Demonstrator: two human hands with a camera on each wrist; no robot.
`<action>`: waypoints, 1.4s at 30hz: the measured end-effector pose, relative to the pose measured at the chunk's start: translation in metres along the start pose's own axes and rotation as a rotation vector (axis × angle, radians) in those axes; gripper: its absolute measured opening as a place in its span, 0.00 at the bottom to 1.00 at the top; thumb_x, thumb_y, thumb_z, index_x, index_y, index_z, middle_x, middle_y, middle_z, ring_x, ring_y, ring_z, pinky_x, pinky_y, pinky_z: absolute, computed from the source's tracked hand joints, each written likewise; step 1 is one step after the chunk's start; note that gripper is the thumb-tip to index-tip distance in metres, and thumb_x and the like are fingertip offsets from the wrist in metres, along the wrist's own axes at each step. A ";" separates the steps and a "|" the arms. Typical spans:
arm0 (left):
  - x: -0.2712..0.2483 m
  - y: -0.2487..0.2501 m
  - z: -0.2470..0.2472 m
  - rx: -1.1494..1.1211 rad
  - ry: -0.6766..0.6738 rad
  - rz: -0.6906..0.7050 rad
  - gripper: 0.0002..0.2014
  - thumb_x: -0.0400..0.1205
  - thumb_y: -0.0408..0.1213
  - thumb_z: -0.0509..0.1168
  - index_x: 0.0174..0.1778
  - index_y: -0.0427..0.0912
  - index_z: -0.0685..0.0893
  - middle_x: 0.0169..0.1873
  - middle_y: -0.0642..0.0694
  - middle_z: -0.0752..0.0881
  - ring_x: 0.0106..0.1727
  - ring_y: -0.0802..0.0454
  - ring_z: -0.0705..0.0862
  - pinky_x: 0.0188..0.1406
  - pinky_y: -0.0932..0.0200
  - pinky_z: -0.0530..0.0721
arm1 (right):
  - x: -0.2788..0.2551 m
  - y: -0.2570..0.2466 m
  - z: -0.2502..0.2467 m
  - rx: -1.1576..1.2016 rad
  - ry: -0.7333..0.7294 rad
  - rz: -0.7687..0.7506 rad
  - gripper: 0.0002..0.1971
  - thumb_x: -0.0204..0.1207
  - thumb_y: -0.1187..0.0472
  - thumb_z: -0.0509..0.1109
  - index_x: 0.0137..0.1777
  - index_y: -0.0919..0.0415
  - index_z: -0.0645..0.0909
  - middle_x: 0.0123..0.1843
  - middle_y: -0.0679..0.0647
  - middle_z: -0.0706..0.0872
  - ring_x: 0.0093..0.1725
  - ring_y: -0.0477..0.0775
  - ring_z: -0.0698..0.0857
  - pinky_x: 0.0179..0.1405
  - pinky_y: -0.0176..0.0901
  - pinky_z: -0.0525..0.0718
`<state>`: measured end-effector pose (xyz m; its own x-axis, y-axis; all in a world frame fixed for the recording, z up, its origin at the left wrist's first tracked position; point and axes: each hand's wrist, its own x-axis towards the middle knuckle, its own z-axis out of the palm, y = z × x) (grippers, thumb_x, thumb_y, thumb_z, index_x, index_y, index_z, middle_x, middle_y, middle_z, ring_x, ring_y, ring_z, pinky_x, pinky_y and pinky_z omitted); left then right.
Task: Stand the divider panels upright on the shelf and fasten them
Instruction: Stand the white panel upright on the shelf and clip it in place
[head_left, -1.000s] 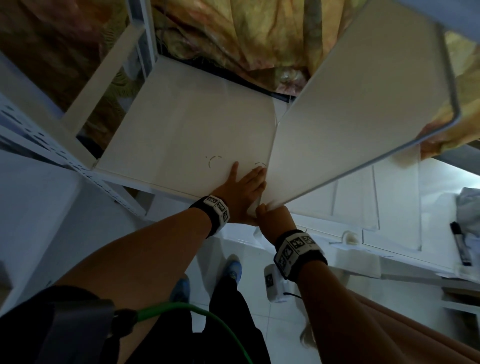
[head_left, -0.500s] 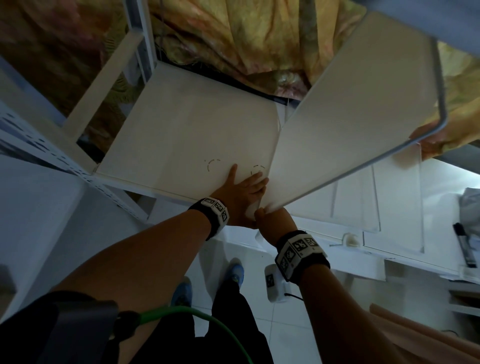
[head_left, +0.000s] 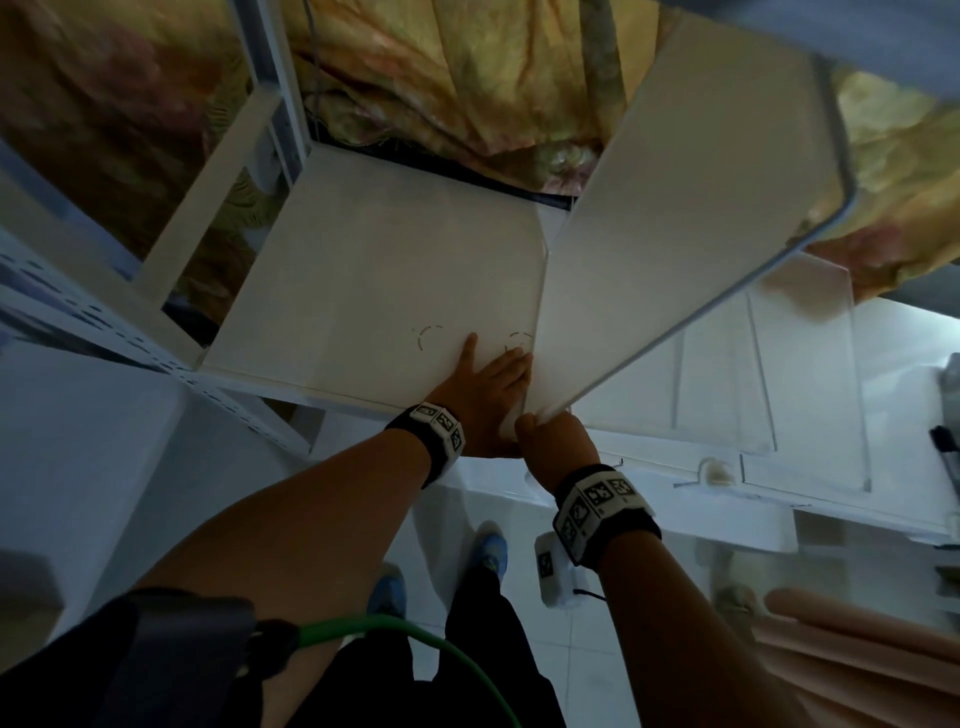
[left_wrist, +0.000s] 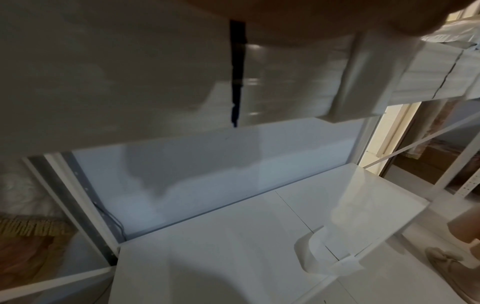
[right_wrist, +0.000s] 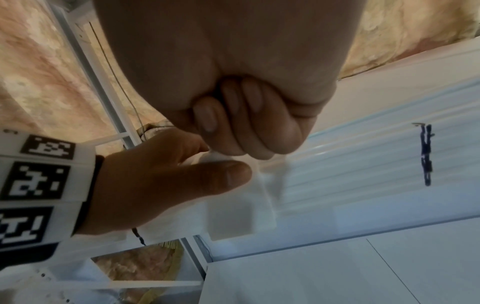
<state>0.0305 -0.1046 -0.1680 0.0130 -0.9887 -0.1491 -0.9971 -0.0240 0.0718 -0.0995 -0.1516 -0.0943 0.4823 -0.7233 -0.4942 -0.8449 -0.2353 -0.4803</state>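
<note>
A white shelf (head_left: 363, 270) fills the middle of the head view. A translucent white divider panel (head_left: 675, 208) stands on its right edge, leaning right. My left hand (head_left: 488, 384) lies flat on the shelf against the panel's foot, fingers straight. My right hand (head_left: 556, 441) grips the panel's lower front corner at the shelf's front edge. In the right wrist view its fingers (right_wrist: 246, 127) are curled tight above a white clip (right_wrist: 241, 209), and my left hand (right_wrist: 155, 174) touches that clip. The left wrist view shows the clip (left_wrist: 363, 72) hooked over the shelf's front face.
A lower shelf (left_wrist: 221, 257) carries another divider (left_wrist: 363, 205) with its own clip (left_wrist: 311, 255). More upright dividers (head_left: 805, 374) stand below to the right. The rack's post (head_left: 270, 88) and a patterned curtain (head_left: 467, 78) lie behind. A marker (head_left: 945, 447) lies far right.
Both hands stay at the panel's front corner. The panel's top edge has swung slightly left, so it stands a little more upright.
</note>
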 end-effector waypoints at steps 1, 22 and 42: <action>0.000 0.000 0.000 0.002 -0.003 0.003 0.55 0.74 0.78 0.48 0.86 0.36 0.57 0.88 0.40 0.54 0.89 0.44 0.50 0.75 0.15 0.44 | -0.001 -0.001 0.000 0.011 0.003 0.007 0.13 0.81 0.55 0.59 0.36 0.59 0.72 0.35 0.54 0.78 0.41 0.63 0.82 0.40 0.50 0.82; -0.013 0.008 -0.010 -0.071 0.018 -0.095 0.47 0.74 0.65 0.33 0.87 0.41 0.55 0.88 0.45 0.56 0.88 0.50 0.53 0.83 0.27 0.45 | -0.017 0.003 0.028 -0.012 0.228 0.049 0.18 0.83 0.51 0.54 0.38 0.58 0.78 0.38 0.54 0.81 0.38 0.58 0.82 0.38 0.45 0.76; -0.014 0.014 -0.010 0.036 -0.027 -0.122 0.48 0.73 0.62 0.30 0.87 0.38 0.49 0.88 0.42 0.51 0.89 0.47 0.48 0.83 0.26 0.45 | 0.001 0.021 0.037 -0.347 0.453 -0.221 0.19 0.77 0.52 0.58 0.26 0.58 0.75 0.23 0.52 0.73 0.27 0.60 0.75 0.28 0.43 0.67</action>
<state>0.0173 -0.0928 -0.1556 0.1327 -0.9745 -0.1810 -0.9903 -0.1379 0.0166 -0.1084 -0.1331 -0.1322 0.5731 -0.8193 -0.0159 -0.7987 -0.5542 -0.2344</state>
